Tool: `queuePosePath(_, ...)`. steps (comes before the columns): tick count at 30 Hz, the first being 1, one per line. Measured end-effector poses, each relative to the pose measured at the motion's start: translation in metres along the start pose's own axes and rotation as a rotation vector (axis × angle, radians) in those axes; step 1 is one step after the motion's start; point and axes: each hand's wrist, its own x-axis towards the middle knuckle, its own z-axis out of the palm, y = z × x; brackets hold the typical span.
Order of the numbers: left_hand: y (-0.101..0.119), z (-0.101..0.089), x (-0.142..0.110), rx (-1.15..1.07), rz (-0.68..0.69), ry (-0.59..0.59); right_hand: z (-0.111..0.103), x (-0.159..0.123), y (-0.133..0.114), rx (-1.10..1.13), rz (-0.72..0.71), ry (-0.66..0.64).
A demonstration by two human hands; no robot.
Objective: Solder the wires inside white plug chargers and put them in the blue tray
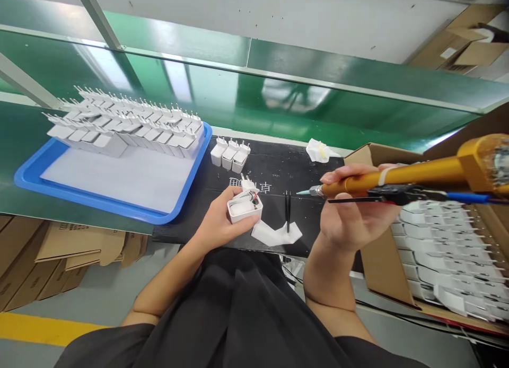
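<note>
Head view: left hand (220,223) cradles open charger (244,206); raised right hand (353,211) grips soldering iron (401,178).

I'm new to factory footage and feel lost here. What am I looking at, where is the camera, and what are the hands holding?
The single picture comes from a camera worn on a person's head, looking down at their own two bare hands. The left hand holds an opened white charger plug. The right hand grips a yellow-handled soldering iron, tip pointing at the plug. On the green bench a blue tray carries rows of white plugs; three more stand on the black mat. A cardboard box at right holds more.
</note>
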Motion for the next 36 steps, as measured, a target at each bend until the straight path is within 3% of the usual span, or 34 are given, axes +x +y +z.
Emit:
queuePosePath(4, -0.008, -0.003, 0.002, 0.272, 0.032, 0.050, 0.000, 0.001, 0.001, 0.000, 0.004, 0.012)
queuePosePath(9, -0.038, -0.014, 0.003, 0.625, 0.016, 0.050, -0.004, 0.001, 0.004, 0.026, -0.020, 0.011)
queuePosePath(12, -0.049, -0.022, 0.004, 0.603, -0.014, 0.010, -0.006, 0.002, 0.006, 0.033, -0.011, 0.022)
queuePosePath(17, -0.044, -0.028, 0.014, 0.435, -0.198, -0.113, -0.009, 0.003, 0.008, -0.013, -0.014, 0.031)
queuePosePath(20, -0.044, -0.024, 0.020, 0.333, -0.247, -0.096, -0.011, 0.003, 0.011, -0.018, -0.024, 0.037)
queuePosePath(27, -0.057, -0.013, 0.022, 0.334, -0.150, 0.061, -0.015, 0.004, 0.015, -0.012, -0.028, 0.044)
queuePosePath(36, -0.049, -0.016, 0.023, 0.331, -0.033, -0.013, -0.013, 0.004, 0.013, 0.027, -0.049, 0.014)
